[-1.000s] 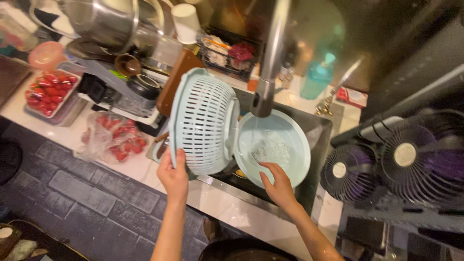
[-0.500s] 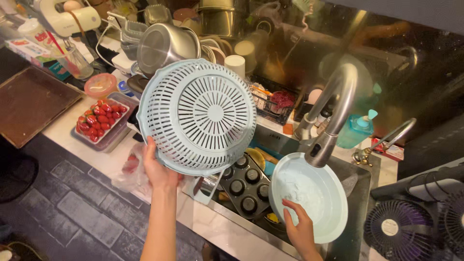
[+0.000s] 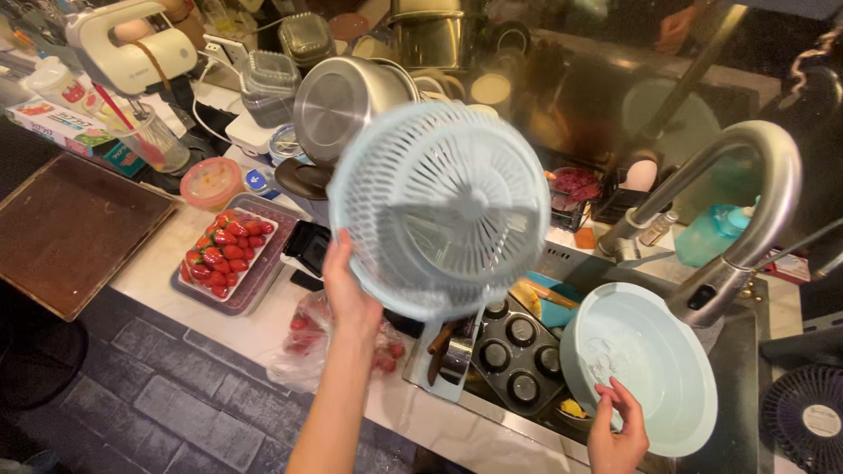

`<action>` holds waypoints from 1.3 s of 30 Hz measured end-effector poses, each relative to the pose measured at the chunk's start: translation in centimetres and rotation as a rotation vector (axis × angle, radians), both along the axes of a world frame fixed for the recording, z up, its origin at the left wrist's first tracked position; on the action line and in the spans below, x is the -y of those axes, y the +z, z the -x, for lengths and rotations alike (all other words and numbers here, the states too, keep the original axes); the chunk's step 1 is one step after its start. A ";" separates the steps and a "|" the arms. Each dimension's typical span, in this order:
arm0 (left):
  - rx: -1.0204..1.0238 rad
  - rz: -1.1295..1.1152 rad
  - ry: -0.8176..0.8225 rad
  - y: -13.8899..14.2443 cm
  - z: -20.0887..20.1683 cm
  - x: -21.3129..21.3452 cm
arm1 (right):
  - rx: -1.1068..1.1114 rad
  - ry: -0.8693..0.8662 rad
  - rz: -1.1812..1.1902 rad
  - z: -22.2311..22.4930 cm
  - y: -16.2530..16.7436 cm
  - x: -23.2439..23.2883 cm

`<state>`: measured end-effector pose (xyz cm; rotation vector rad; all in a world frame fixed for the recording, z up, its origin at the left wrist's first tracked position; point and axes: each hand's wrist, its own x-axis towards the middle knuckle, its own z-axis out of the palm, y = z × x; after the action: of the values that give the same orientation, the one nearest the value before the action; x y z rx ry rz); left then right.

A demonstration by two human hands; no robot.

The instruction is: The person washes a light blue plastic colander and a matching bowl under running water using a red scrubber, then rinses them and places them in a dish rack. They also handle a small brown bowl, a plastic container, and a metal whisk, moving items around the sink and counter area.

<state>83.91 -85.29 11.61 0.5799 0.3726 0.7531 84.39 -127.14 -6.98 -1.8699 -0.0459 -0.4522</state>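
My left hand [image 3: 348, 294] grips the rim of a pale blue slotted colander [image 3: 439, 209], held up on edge above the counter with its underside facing me. My right hand [image 3: 616, 432] holds the near rim of a pale blue bowl [image 3: 639, 365], tilted over the sink below the curved metal faucet [image 3: 738, 215]. A dark muffin tin [image 3: 516, 348] and utensils lie in the sink under the colander.
A tray of strawberries [image 3: 228, 250] sits on the counter to the left, with a plastic bag of strawberries [image 3: 307, 338] near my left arm. A brown baking tray [image 3: 66, 233], a hand mixer [image 3: 127, 53], a steel pot [image 3: 338, 105], and a small fan [image 3: 803, 420] surround the area.
My left hand has lifted the colander up and away from the bowl, leftward over the counter. My right hand keeps the bowl low over the sink, shifted right.
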 end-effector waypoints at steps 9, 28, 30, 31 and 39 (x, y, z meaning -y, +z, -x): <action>0.392 0.134 0.124 0.5 -13.6 -15.6 | -0.036 0.003 -0.009 0.4 0.8 -3.1; -0.151 -0.150 0.498 -0.8 -16.6 -14.3 | -0.095 -0.094 0.040 2.0 3.0 -0.2; -0.231 -0.159 0.510 -0.9 -16.3 -14.7 | -0.099 -0.085 0.021 2.0 3.0 0.1; -0.244 -0.152 0.497 -1.1 -16.3 -15.0 | -0.100 -0.076 0.012 2.0 2.9 0.2; -0.249 -0.416 0.528 -1.7 -12.7 -11.9 | -0.054 -0.076 0.048 1.0 1.5 1.7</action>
<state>96.56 -73.44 9.93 0.9904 0.6186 1.2865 83.39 -128.87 -5.50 -1.9354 0.0513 -0.4558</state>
